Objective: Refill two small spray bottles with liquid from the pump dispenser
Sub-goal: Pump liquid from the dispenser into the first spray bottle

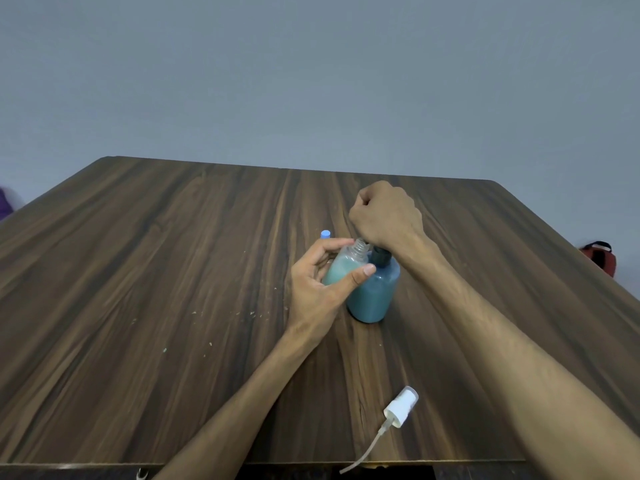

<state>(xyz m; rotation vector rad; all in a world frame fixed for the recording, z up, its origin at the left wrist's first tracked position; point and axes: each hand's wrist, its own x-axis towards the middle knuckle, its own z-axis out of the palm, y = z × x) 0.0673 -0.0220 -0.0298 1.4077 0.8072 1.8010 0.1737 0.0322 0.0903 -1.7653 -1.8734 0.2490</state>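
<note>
My left hand (320, 289) grips a small clear spray bottle (346, 266), uncapped, tilted with its threaded neck up and pale teal liquid inside. It leans against the pump dispenser (375, 292), a round bottle of blue-teal liquid with a dark collar. My right hand (384, 214) is curled in a fist over the dispenser's top, hiding the pump head. The white spray cap (401, 408) with its dip tube lies on the table near the front edge. A blue-capped small bottle (325, 234) peeks out behind my left fingers.
The dark wooden table (173, 271) carries small white flecks left of centre. A red object (601, 258) sits past the table's right edge, and a purple thing (3, 204) at the far left. A grey wall rises behind.
</note>
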